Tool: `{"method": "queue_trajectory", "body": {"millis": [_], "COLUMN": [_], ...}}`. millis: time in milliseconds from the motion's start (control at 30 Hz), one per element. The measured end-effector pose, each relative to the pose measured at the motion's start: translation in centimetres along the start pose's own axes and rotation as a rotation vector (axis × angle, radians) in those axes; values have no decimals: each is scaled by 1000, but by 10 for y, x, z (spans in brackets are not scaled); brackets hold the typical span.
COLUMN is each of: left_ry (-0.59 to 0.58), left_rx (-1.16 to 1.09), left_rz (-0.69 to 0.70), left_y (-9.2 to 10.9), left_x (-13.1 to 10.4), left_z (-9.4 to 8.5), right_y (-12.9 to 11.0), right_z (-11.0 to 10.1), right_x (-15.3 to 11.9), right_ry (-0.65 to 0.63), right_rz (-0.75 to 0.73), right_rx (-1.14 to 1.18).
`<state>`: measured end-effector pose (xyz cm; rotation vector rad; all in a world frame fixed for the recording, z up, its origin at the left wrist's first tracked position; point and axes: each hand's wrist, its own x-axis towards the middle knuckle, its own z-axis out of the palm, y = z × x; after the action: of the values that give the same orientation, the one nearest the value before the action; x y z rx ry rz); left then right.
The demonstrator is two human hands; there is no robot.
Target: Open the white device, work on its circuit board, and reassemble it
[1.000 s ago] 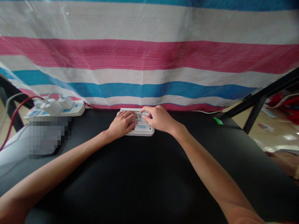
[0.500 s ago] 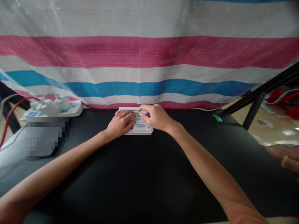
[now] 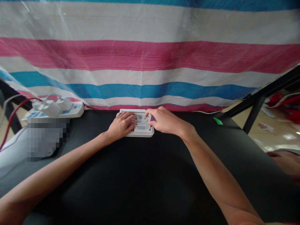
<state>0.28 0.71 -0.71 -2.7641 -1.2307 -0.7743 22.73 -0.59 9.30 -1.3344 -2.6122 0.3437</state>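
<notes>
A white perforated device (image 3: 140, 132) with printed labels lies flat on the black table (image 3: 131, 175), near its far edge. My left hand (image 3: 121, 125) rests on the device's left part, fingers spread over it. At the right side of the device is my right hand (image 3: 164, 120), its thumb and index finger curled round a small dark purple thing (image 3: 152, 118). That thing is mostly hidden by the fingers, and its shape cannot be made out.
A power strip (image 3: 78, 109) with white plugs and cables sits at the far left, beside a blurred-out dark item (image 3: 44, 137). A green packet (image 3: 218, 121) lies at the far right. Striped sheeting (image 3: 140, 56) hangs behind. Part of another person (image 3: 284, 159) shows at the right edge.
My right hand has shifted right on the device, uncovering more of its label, and the purple thing shows more. My left hand stays put. The other person's arm at the right has moved.
</notes>
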Motion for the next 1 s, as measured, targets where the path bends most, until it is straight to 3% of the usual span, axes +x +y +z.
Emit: {"method": "queue_trajectory", "body": {"millis": [100,300,467,667,833,1000], "left_ry": [3,6,3,5,-5,-7], "left_rx": [0,14,7,-1,21,14], "left_rz": [-1,1,-2,-3,4,5], "left_y": [0,0,0,-1,-1,-1], "left_x": [0,0,0,-1,0,0], "left_z": [0,1,1,3,2,1], "right_y": [1,2,3,2,4,4], "right_z": [-1,-3,-4,-6,-3,-4], "right_x": [-1,-1,-2,-2,-1,-2], "right_ry": [2,-22,-5,-75,-11,-49], "right_rz": [67,1,62,-22,58,-36], "right_rx": [-59,-16,-62,15,-86,11]}}
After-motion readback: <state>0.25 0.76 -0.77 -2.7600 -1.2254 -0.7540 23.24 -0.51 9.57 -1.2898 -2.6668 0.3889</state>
